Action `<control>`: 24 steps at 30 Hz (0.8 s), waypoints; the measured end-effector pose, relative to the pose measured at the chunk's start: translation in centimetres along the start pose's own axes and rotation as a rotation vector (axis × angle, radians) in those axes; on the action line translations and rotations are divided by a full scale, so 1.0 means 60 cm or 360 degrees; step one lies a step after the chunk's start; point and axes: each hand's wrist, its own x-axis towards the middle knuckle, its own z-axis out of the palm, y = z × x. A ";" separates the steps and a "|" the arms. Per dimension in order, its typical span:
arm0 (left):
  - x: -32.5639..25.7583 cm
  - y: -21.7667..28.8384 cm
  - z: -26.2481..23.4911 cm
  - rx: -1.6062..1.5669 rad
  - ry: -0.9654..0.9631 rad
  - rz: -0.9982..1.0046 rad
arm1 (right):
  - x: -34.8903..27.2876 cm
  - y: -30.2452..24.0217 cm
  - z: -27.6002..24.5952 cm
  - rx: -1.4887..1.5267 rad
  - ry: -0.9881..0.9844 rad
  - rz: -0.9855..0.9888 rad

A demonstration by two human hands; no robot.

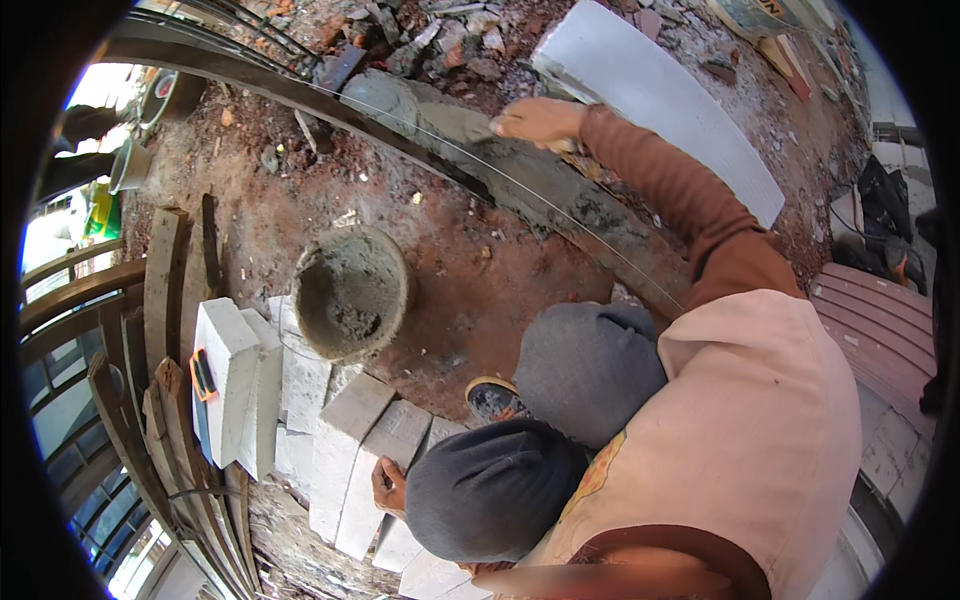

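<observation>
My right hand [540, 120] reaches far forward in a brown sleeve and grips a trowel [468, 125] whose blade is coated in grey mortar. The blade lies on a long strip of wet mortar [560, 195] that runs diagonally across the red earth, beside a taut string line [470, 160]. My left hand [388, 487] rests low on the end of a grey block [375, 470], with its fingers curled and partly hidden behind my knee in grey trousers [585, 365]. A round bucket [350, 290] holding mortar stands between the blocks and the strip.
Several grey blocks [240, 380] are stacked at the left, with an orange and black level [203, 375] leaning on them. Wooden planks [165, 290] stand further left. A white board [660, 100] lies beyond the strip, with rubble [440, 40] at the top and a pink bench [880, 330] at the right.
</observation>
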 end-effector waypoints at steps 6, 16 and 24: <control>-0.011 0.080 -0.015 0.0265 -0.0041 0.0499 | -0.203 0.067 0.043 -0.0548 0.0096 0.0159; 0.000 0.133 -0.025 -0.0102 -0.0243 0.0761 | -0.385 -0.154 -0.051 -0.0486 0.0435 -0.0367; 0.003 0.104 -0.039 -0.0524 -0.0264 0.0780 | -0.113 -0.410 0.198 -0.1913 0.0472 -0.1186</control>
